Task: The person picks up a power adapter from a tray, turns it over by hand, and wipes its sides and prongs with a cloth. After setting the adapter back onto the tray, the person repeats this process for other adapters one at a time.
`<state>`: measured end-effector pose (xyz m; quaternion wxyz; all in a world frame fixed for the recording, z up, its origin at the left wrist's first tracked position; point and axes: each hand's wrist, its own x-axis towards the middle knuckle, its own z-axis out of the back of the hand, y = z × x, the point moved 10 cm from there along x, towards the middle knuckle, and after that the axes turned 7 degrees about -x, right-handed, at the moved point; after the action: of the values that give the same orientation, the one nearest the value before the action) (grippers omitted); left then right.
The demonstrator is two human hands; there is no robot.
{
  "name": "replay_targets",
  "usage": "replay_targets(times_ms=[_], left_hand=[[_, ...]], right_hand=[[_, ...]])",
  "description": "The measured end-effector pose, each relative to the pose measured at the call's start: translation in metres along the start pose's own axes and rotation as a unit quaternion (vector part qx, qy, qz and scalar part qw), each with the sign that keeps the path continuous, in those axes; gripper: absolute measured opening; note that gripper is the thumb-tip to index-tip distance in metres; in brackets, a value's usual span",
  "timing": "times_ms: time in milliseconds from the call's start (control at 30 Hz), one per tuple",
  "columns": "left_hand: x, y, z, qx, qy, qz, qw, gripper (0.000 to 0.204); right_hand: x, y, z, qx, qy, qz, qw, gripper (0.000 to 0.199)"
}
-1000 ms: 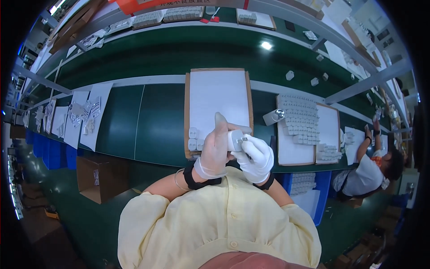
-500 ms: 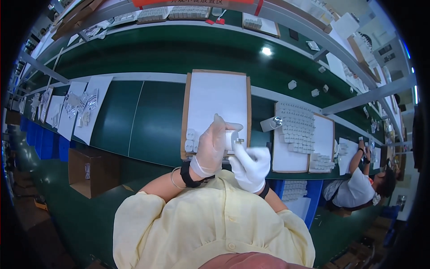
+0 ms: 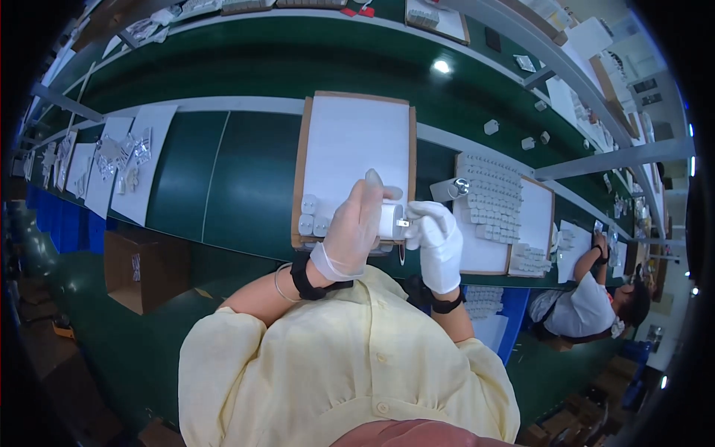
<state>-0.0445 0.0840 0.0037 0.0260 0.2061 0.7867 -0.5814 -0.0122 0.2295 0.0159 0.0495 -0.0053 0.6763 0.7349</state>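
My left hand, in a thin translucent glove, grips a white plug-in power adapter above the near edge of a white-lined tray. The adapter's metal prongs point right. Close beside the prongs is my right hand, in a white fabric glove, its fingers curled together. Whether the fingertips touch the prongs or pinch something small is hidden. Several more white adapters stand in the near left corner of the tray, partly behind my left hand.
Right of the tray stands a shiny-ended cylinder, beside a board packed with rows of adapters. A co-worker sits farther right. White sheets with small bagged parts lie at left, above a cardboard box. Metal rails cross the upper right.
My right hand has shifted slightly right and up, from in front of the adapter to beside its prongs, its fingers now curled. The left hand still holds the adapter. The view has tilted slightly.
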Motion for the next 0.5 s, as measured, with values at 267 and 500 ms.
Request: replay_targets(times_ms=[267,500], left_hand=[[0.003,-0.01,-0.013,0.233,0.034,-0.151,0.96,0.036],[0.002,0.015,-0.013,0.045,0.046,-0.053,0.997,0.044]], right_hand=[[-0.002,-0.035,0.006,-0.008,-0.069,-0.025,0.997,0.019],[0.006,-0.061,0.003,0.136,-0.052,-0.038,0.989,0.018]])
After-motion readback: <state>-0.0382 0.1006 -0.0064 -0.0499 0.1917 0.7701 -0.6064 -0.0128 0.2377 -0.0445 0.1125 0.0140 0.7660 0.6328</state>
